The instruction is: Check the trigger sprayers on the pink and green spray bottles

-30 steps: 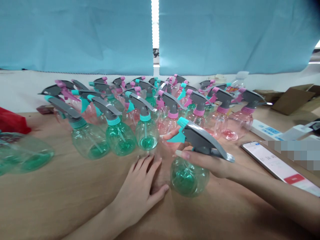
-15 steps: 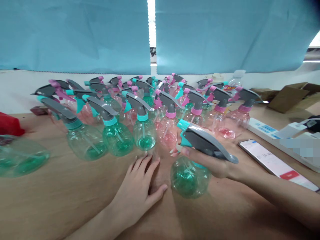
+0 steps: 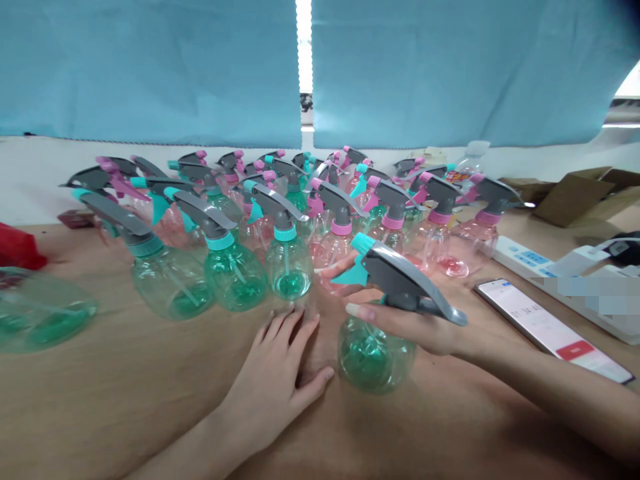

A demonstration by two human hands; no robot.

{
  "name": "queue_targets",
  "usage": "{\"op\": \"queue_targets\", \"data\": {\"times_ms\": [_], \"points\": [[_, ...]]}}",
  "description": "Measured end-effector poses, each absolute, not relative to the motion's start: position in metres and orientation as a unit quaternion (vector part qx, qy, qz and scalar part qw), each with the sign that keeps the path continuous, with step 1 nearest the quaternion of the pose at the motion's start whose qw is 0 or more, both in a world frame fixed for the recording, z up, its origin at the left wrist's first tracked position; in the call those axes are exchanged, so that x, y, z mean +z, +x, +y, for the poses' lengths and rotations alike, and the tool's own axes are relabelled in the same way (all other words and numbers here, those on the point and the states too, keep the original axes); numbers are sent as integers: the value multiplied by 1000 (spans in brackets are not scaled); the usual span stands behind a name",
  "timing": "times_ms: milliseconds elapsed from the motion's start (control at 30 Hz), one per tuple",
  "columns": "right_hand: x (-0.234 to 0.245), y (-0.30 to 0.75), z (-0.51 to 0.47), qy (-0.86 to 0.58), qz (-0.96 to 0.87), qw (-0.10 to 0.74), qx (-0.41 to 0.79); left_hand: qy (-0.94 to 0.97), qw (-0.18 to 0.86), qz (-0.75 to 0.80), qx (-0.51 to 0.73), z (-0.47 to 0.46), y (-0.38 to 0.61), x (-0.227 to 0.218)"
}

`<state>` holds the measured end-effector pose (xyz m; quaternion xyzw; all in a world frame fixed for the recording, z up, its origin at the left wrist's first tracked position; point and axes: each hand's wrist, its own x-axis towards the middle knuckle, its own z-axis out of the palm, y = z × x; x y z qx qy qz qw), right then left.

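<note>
A clear green spray bottle point(image 3: 376, 357) with a grey and turquoise spray head point(image 3: 407, 273) stands on the wooden table in front of me. My right hand point(image 3: 415, 327) is around its neck, thumb on the near side and fingers stretched out behind the turquoise trigger. The fingers look loosened, apart from each other. To the left, my left hand point(image 3: 277, 360) lies flat on the table with fingers spread, holding nothing. Its fingertips are close to another green spray bottle point(image 3: 290, 267) with a turquoise collar.
Several green and pink spray bottles point(image 3: 337, 247) stand crowded toward the back wall. A green bottle point(image 3: 45, 310) is cut off at the left, near a red item point(image 3: 20, 247). At right are a phone point(image 3: 553, 330), a white power strip point(image 3: 530, 260) and a cardboard box point(image 3: 575, 197).
The fingers of my right hand have gone from curled around the bottle's neck to stretched out. The spray head has shifted slightly. My left hand has stayed in place.
</note>
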<state>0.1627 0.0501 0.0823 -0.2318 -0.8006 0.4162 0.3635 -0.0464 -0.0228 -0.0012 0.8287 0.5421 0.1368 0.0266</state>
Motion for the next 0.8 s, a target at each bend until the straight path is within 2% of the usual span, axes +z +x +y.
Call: {"op": "queue_targets", "data": {"times_ms": [133,300,500,667,800], "points": [[82,164,49,-238,-768,357,476,829,31,541,141,-23,-46,1],[79,165,48,-261,-774,359,453,826,31,544,143,-22,-46,0],[79,164,49,-267,-764,353,469,829,30,544,128,-23,-46,0],[75,163,53,-215,-771,338,495,830,24,545,117,-23,-45,2],[72,165,56,-247,-767,327,494,830,21,546,113,-23,-45,2]]}}
